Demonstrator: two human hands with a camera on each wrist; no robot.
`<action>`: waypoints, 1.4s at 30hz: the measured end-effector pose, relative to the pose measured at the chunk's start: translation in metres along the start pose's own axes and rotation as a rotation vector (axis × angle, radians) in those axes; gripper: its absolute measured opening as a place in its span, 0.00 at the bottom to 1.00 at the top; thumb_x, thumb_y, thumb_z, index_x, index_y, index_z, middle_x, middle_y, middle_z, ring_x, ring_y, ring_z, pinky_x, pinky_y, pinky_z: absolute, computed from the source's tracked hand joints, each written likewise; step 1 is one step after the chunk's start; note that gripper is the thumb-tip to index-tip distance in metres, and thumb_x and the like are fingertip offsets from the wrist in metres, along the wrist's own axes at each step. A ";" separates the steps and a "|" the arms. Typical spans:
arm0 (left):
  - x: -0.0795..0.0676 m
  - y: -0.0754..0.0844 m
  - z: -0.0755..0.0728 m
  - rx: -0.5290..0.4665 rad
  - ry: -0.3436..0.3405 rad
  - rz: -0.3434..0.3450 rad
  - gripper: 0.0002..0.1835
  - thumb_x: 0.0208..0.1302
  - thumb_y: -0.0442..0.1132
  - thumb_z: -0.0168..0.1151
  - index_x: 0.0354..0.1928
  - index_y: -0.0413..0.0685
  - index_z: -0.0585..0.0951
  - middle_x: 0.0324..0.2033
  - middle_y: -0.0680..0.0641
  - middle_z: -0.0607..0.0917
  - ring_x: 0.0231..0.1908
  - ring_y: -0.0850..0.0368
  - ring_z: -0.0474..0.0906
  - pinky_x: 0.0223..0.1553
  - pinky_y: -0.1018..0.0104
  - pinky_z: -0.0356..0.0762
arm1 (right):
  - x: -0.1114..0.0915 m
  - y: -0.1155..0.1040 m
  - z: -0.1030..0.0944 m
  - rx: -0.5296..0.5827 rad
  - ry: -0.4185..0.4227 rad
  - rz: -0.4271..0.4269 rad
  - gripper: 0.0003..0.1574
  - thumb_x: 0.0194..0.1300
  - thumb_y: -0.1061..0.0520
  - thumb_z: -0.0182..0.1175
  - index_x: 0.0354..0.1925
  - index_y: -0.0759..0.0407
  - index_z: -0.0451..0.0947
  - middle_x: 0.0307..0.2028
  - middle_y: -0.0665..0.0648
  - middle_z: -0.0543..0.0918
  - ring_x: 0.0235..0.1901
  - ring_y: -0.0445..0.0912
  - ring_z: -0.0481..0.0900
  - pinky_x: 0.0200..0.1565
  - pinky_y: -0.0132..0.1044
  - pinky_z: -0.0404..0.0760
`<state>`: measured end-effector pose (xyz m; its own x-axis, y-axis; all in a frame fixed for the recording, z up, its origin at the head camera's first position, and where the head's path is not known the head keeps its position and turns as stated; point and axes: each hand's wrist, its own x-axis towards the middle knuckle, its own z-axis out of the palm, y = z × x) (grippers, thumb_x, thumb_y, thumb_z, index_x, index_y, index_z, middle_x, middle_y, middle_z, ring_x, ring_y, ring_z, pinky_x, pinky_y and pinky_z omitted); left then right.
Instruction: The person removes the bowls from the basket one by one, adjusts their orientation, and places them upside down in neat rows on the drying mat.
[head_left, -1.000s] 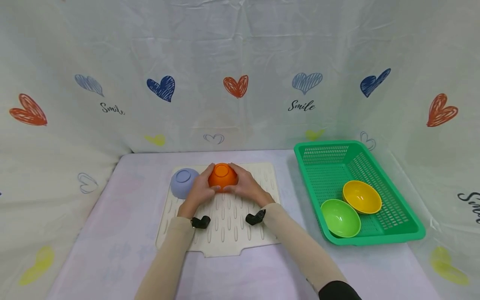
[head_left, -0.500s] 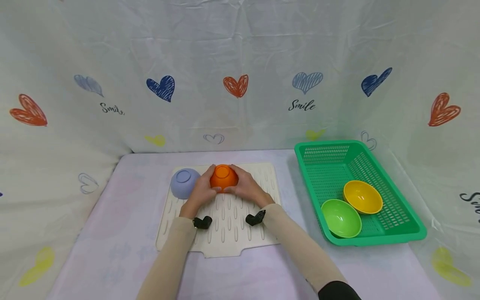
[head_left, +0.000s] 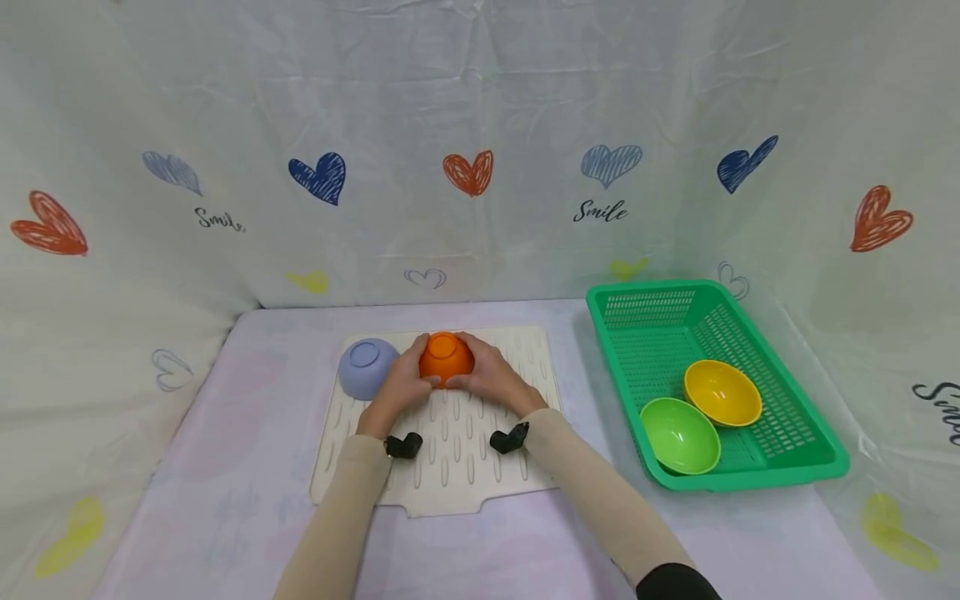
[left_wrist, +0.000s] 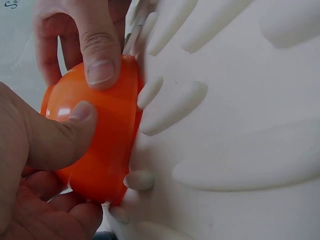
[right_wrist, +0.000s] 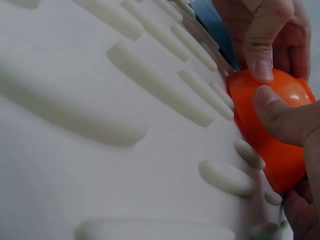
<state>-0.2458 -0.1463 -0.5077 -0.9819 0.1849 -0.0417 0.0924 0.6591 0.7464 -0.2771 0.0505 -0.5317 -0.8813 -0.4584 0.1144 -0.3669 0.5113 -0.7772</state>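
An orange bowl (head_left: 447,358) lies upside down on a cream ridged drying mat (head_left: 457,454), its rim down on the ridges. My left hand (head_left: 401,385) grips it from the left and my right hand (head_left: 495,377) from the right, thumbs on the near side and fingers curled round behind. Both wrist views show the thumbs pressed on the orange wall close together. Just left of my left hand sits a periwinkle-blue bowl (head_left: 365,367), also upside down on the mat. The far side of the orange bowl is hidden in the wrist views.
On the right stands a green perforated basket (head_left: 637,333). In its near part are a yellow bowl (head_left: 723,393) and a light green bowl (head_left: 680,436), both with the opening upward. A white curtain with printed hearts (head_left: 468,173) hangs behind the cloth-covered table (head_left: 225,467).
Over the last second the orange bowl has shifted very slightly toward me, with both hands still round it. The blue bowl and the basket have not moved on the table.
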 end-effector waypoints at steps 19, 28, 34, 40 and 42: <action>0.007 0.004 0.008 0.018 -0.004 -0.015 0.45 0.67 0.31 0.65 0.81 0.41 0.53 0.75 0.32 0.65 0.74 0.34 0.63 0.76 0.39 0.58 | -0.005 0.005 -0.003 -0.043 0.023 0.046 0.54 0.61 0.49 0.76 0.78 0.53 0.59 0.73 0.61 0.71 0.69 0.55 0.75 0.71 0.51 0.73; 0.006 0.002 0.012 0.000 -0.022 -0.006 0.45 0.68 0.30 0.64 0.82 0.40 0.51 0.78 0.35 0.59 0.77 0.37 0.57 0.78 0.42 0.54 | -0.011 0.002 -0.004 -0.047 -0.001 0.030 0.56 0.65 0.50 0.73 0.80 0.58 0.54 0.76 0.62 0.66 0.72 0.55 0.71 0.72 0.50 0.71; 0.004 0.004 0.013 0.008 -0.003 -0.014 0.45 0.69 0.31 0.65 0.82 0.41 0.52 0.78 0.34 0.60 0.76 0.35 0.59 0.77 0.40 0.55 | -0.011 -0.001 -0.005 -0.093 -0.004 0.011 0.58 0.66 0.51 0.72 0.80 0.63 0.51 0.79 0.64 0.59 0.76 0.56 0.64 0.75 0.50 0.66; -0.001 0.000 0.011 -0.006 0.007 -0.036 0.45 0.70 0.31 0.64 0.82 0.44 0.51 0.80 0.36 0.55 0.78 0.36 0.54 0.78 0.40 0.51 | -0.005 -0.005 -0.001 -0.100 -0.002 -0.023 0.52 0.64 0.52 0.74 0.77 0.56 0.58 0.76 0.60 0.63 0.71 0.53 0.69 0.73 0.48 0.71; -0.002 0.000 0.008 0.012 0.007 -0.028 0.45 0.70 0.31 0.63 0.82 0.43 0.50 0.81 0.36 0.52 0.79 0.36 0.52 0.79 0.41 0.50 | -0.004 -0.008 0.001 -0.101 0.005 -0.023 0.50 0.64 0.52 0.74 0.77 0.54 0.60 0.76 0.59 0.63 0.71 0.53 0.70 0.72 0.48 0.72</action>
<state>-0.2429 -0.1410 -0.5132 -0.9852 0.1612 -0.0582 0.0665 0.6729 0.7367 -0.2704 0.0481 -0.5267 -0.8739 -0.4671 0.1346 -0.4146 0.5717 -0.7080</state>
